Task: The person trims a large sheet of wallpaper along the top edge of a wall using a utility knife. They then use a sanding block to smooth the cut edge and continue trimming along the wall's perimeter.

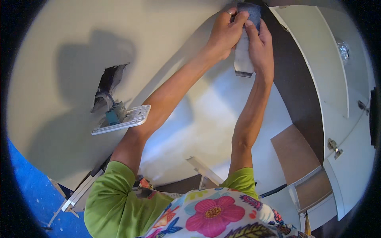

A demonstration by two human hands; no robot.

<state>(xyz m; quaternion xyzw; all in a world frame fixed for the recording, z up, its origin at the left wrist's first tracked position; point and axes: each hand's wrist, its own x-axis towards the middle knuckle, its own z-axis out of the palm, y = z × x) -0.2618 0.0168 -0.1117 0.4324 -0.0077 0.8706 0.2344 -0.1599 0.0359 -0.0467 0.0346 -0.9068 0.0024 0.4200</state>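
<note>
Both my arms stretch up to the top of the view, where my hands meet on a long white block-like object (pixel 243 59) with a dark end. A dark blue-grey, sheet-like or cloth-like piece (pixel 250 14) covers its upper part. My left hand (pixel 228 33) is closed at the object's left side, its thumb against the blue-grey piece. On the right side, my right hand (pixel 260 45) wraps round it with the thumb on its front. I cannot tell exactly what kind of object it is.
At left, a white wall plate (pixel 123 120) with a blue-green fitting hangs by a wire from a ragged hole (pixel 108 85) in the pale wall, close to my left arm. Open white cabinet doors (pixel 333 71) with metal hinges stand at right. A brown board (pixel 297 152) lies below them.
</note>
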